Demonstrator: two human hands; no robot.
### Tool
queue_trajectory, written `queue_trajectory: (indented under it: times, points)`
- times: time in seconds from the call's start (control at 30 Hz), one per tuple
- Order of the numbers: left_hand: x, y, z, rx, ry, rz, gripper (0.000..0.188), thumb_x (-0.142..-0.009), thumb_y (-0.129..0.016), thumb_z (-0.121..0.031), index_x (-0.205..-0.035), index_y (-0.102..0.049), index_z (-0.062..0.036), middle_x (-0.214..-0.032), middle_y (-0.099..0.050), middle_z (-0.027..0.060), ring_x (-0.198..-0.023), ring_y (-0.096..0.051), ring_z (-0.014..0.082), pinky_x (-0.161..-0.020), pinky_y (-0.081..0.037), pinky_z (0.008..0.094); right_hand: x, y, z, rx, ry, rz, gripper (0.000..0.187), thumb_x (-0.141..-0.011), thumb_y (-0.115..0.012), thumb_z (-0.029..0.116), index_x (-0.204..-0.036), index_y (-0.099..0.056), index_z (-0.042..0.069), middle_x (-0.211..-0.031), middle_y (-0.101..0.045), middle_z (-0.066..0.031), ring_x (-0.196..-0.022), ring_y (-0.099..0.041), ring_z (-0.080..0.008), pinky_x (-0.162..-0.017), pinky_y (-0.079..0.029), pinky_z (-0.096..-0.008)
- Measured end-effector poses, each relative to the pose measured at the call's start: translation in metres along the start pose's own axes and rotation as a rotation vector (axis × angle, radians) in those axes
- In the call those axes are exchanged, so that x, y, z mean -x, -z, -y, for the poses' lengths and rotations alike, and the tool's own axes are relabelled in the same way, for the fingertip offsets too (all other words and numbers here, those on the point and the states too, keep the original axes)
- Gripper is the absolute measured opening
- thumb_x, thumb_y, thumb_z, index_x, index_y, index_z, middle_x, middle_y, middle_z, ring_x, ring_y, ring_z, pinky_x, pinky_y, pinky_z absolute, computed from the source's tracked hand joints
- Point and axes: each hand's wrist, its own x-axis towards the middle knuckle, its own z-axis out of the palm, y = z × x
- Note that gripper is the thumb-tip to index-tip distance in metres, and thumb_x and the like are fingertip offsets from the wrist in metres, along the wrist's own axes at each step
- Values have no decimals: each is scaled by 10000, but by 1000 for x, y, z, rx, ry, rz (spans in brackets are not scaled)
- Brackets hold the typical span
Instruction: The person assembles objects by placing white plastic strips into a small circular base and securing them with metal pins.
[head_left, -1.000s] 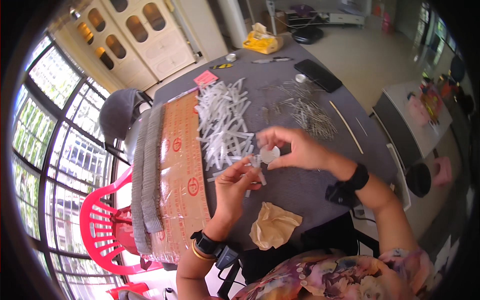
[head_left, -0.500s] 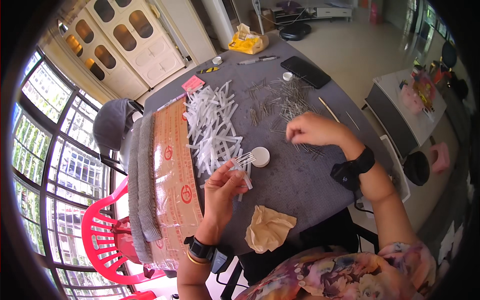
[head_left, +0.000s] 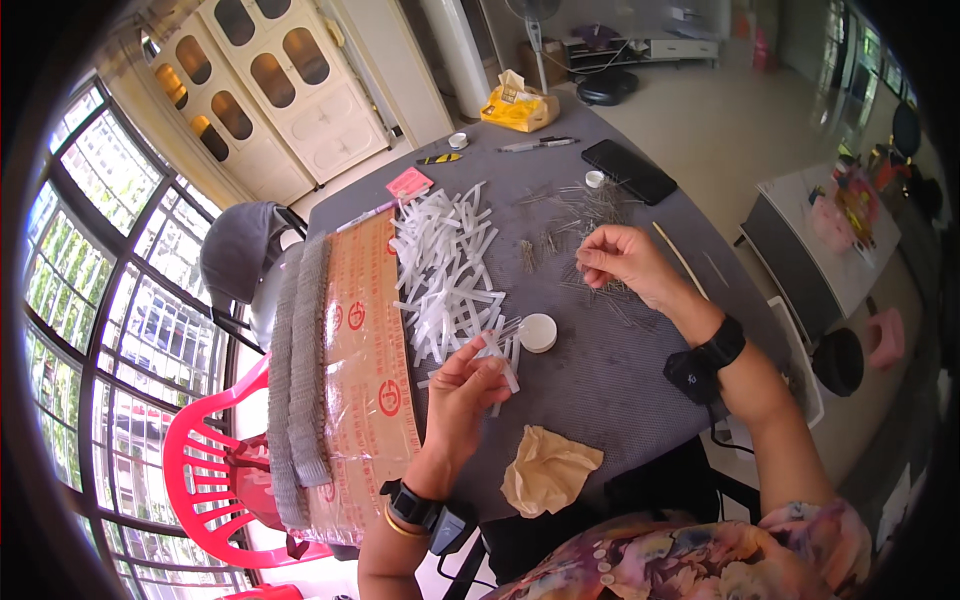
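My left hand [head_left: 463, 388] is closed in a pinch on a white plastic strip [head_left: 511, 376] with several thin metal needles [head_left: 504, 337] fanning out from it. Right beside these needles stands a small round white lid or tub [head_left: 538, 333]. Over the near part of a loose heap of thin metal needles [head_left: 590, 207], my right hand [head_left: 638, 268] has its thumb and fingers pressed together; whatever they hold is too small to make out. A large pile of white plastic strips [head_left: 445, 262] lies beyond my left hand.
Crumpled brown paper [head_left: 550, 472] lies near the table's front edge. A black phone [head_left: 630, 171], a thin stick [head_left: 680, 260], pens [head_left: 540, 144] and a yellow tissue pack [head_left: 519, 104] are farther off. Tape-covered cardboard [head_left: 352, 340] borders the left side, near a red chair [head_left: 205, 470].
The whole view has shifted a little. My right hand has moved slightly away over the needle heap, and its fingers have come together in a pinch. The left hand keeps its hold.
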Motion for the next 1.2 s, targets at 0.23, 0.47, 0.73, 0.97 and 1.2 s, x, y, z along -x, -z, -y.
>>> queue_trajectory:
  times: [0.23,0.47,0.73,0.97,1.2]
  points:
    - [0,-4,-6,14,100,6,411,-817,-581,-64,-1209,-458,-55,-884,-598,63,-720,-580,100,-578,-513,208,10,-30,-7,128,7,108,104,-805,-617,99,-831,-598,0,-715,-599,-25,-630,-567,-70,-562,-470,-193]
    - [-1,-2,-3,70,112,17,402,-820,-570,-49,-1207,-464,-67,-873,-600,57,-741,-592,111,-594,-532,227,14,-49,-15,634,522,142,112,-686,-684,124,-728,-617,45,-722,-560,-47,-705,-531,-201,-671,-414,-304]
    - [-1,-2,-2,101,87,47,358,-805,-570,-7,-1149,-491,-68,-898,-616,97,-737,-617,141,-597,-549,240,15,-49,-16,563,471,117,104,-716,-677,111,-735,-612,32,-715,-583,-40,-684,-547,-154,-647,-432,-277]
    - [-2,-4,1,95,98,33,316,-795,-599,-23,-1096,-526,-87,-890,-628,84,-733,-621,131,-605,-541,219,26,-57,-6,24,19,176,110,-792,-639,102,-801,-594,2,-771,-627,-22,-682,-555,-45,-620,-458,-190]
    - [0,-4,0,136,100,62,304,-803,-589,-21,-1093,-527,-87,-861,-627,70,-732,-621,135,-623,-538,234,37,-72,-6,177,134,177,102,-761,-659,98,-750,-596,18,-759,-635,-26,-687,-551,-49,-630,-453,-210]
